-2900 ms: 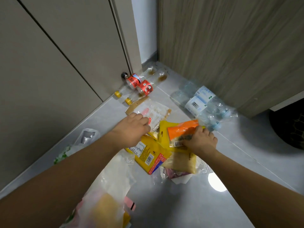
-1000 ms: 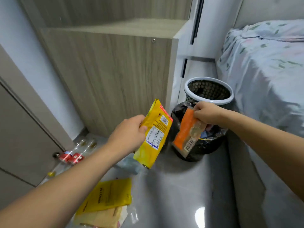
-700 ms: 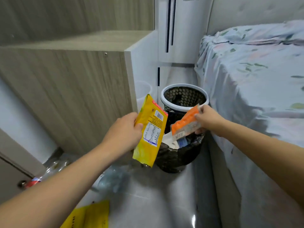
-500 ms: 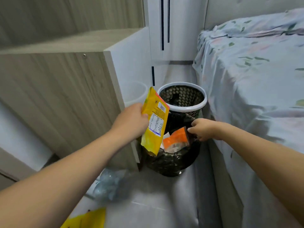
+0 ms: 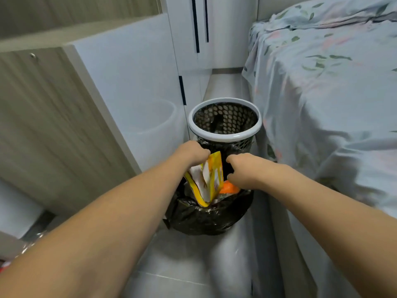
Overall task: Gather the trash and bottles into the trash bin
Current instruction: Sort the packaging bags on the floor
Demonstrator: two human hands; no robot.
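At frame center, the left hand [image 5: 192, 152] grips the yellow wrapper [image 5: 207, 179], lowering it into the black bag [image 5: 206, 216]. The right hand [image 5: 241, 172], fingers curled, seems to hold the bag's edge. Next: release, then fetch bottles.

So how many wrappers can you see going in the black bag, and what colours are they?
Yellow wrapper, held by the left hands' side: 1
Orange wrapper, lying in the black bag under the right hand: 1
Total: 2
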